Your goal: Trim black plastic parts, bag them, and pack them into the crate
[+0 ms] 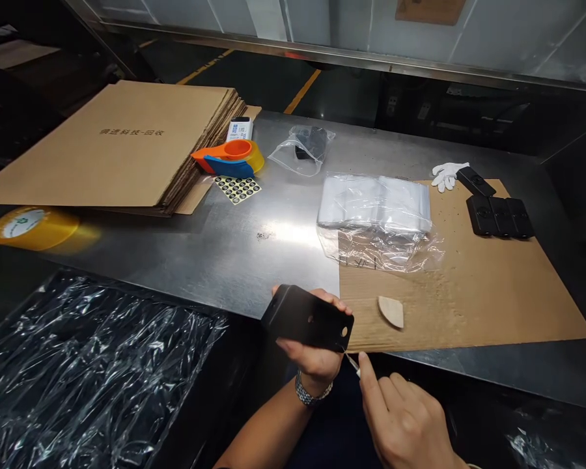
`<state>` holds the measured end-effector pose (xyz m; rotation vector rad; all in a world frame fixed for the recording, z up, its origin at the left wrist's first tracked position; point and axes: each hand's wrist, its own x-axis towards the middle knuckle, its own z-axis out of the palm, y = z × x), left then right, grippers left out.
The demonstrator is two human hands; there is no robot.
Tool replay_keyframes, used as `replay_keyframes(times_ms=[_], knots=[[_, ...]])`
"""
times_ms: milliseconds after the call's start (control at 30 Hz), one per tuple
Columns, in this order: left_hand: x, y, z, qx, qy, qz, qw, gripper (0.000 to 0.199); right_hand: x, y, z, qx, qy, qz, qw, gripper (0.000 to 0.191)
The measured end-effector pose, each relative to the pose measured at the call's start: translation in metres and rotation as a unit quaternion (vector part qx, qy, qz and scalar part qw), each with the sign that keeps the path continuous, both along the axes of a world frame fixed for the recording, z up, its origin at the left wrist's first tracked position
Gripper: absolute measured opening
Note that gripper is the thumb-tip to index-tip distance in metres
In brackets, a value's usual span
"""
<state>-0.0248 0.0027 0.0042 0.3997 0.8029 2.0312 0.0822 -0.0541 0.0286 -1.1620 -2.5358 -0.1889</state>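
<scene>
My left hand (317, 359) is closed around a black box-shaped plastic housing (307, 319), tilted up above the table's front edge. A round hole shows near the housing's right end. Pinched in my right hand (406, 417) is a thin pointed tool (353, 365) with a pale shaft; most of its handle is hidden by the fingers. The tool's tip meets or nearly meets the housing's lower right corner. Just beyond my hands, a small quarter-round tan piece (391, 312) rests on a flat cardboard sheet (488, 293).
Clear plastic bags (376, 205) lie mid-table. Several black housings (501, 216) and a white glove (450, 174) sit at right. Cardboard sheets (127, 143), an orange-blue tape dispenser (229, 158), round stickers (237, 189) and a yellow tape roll (32, 228) are left. Black plastic wrap (92, 378) covers something lower left.
</scene>
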Motion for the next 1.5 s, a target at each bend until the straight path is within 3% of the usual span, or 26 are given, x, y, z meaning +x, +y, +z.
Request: replay_keyframes(times_ms=[233, 400, 533, 633, 767, 933, 1300, 1500], knots=[[0.002, -0.002, -0.003, -0.021, -0.003, -0.008, 1.000, 0.050, 0.002, -0.004, -0.003, 0.016, -0.051, -0.010, 0.999, 0.037], [0.000, 0.001, -0.005, -0.097, -0.010, -0.029, 0.995, 0.045, 0.007, -0.002, -0.004, 0.017, -0.090, -0.025, 0.995, 0.040], [-0.007, 0.006, -0.005, -0.194, -0.064, -0.084, 0.975, 0.055, 0.018, 0.008, -0.008, 0.015, -0.080, -0.071, 0.994, 0.041], [-0.012, 0.010, -0.003, -0.227, -0.130, -0.132, 0.956, 0.056, 0.028, 0.014, -0.011, -0.032, -0.037, -0.089, 0.995, 0.037], [-0.017, 0.011, -0.001, -0.205, -0.196, -0.208, 0.936, 0.057, 0.034, 0.014, -0.010, -0.101, 0.016, -0.070, 0.992, 0.035], [-0.019, 0.008, -0.001, -0.172, -0.216, -0.255, 0.927, 0.061, 0.028, 0.013, -0.003, -0.068, 0.010, -0.061, 0.996, 0.033], [-0.018, 0.003, 0.003, -0.160, -0.165, -0.259, 0.938, 0.059, 0.024, 0.010, 0.002, -0.058, 0.010, -0.067, 0.996, 0.030], [-0.015, -0.001, 0.002, -0.138, -0.147, -0.232, 0.952, 0.056, 0.025, 0.010, 0.002, -0.077, 0.016, -0.072, 0.994, 0.031]])
